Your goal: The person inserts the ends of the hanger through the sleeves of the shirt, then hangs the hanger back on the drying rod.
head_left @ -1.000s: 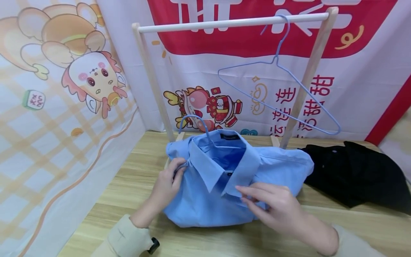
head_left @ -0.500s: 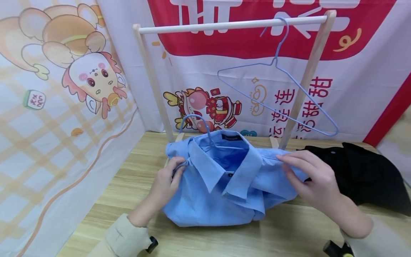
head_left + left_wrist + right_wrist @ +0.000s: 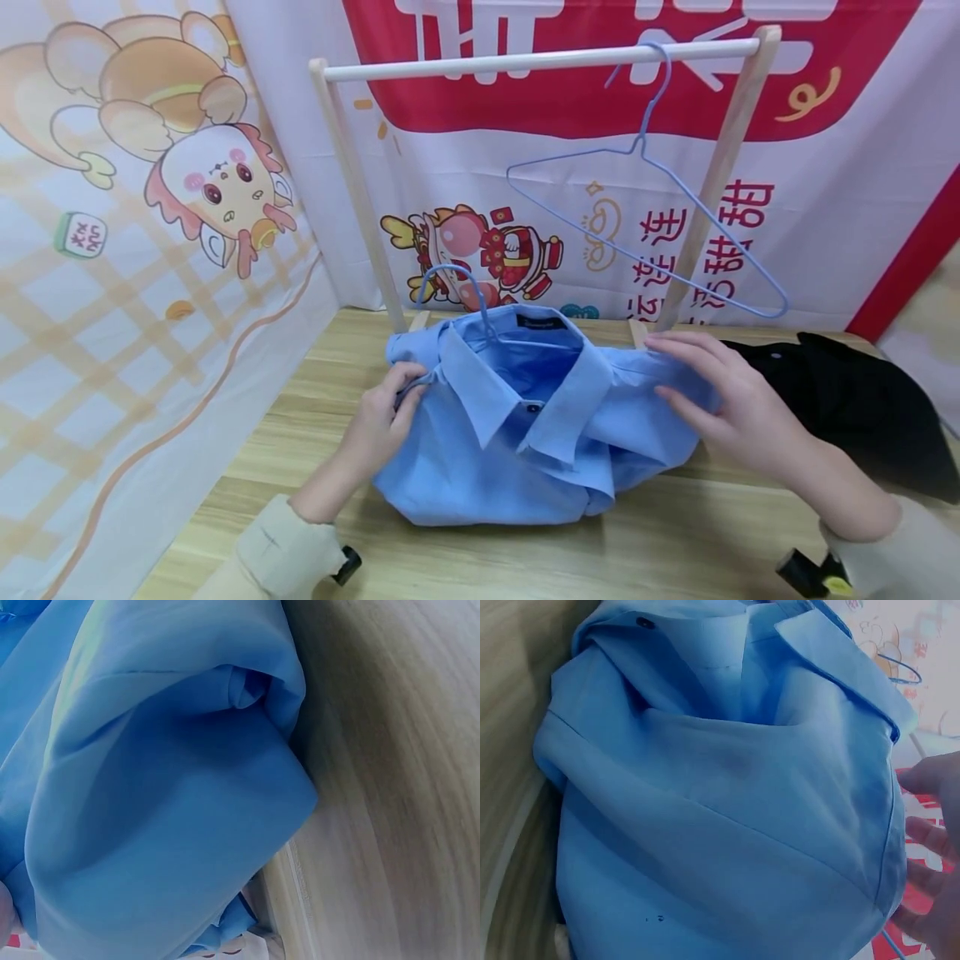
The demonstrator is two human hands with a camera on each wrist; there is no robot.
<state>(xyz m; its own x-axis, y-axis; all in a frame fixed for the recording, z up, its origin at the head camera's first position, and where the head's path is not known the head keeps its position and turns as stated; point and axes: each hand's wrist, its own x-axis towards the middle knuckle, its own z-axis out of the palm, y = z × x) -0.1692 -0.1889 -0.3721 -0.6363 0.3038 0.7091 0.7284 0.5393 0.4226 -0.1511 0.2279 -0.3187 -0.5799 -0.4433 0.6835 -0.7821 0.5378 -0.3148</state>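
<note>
A light blue collared shirt (image 3: 495, 483) sits bunched on the wooden table, its collar spread open and a dark button at the neck. Out of the collar rises the hook of a blue wire hanger (image 3: 451, 267); most of that hanger is hidden inside the shirt. My left hand (image 3: 382, 421) pinches a fold of cloth by the left shoulder. At the right shoulder my right hand (image 3: 738, 404) touches the fabric with fingers extended and thumb apart. The right wrist view shows those fingers (image 3: 930, 836) spread along the shirt's edge.
Behind the shirt stands a wooden rack with a white rail (image 3: 487, 65). An empty blue wire hanger (image 3: 637, 143) hangs from it toward the right. Black clothing (image 3: 855, 408) lies on the table (image 3: 285, 433) at right. Printed cloth (image 3: 277, 67) covers the walls.
My right hand has let go of the collar's right point and moved right to the shoulder, its fingers now wider apart. The left hand keeps its pinch on the shirt, shifting slightly left.
</note>
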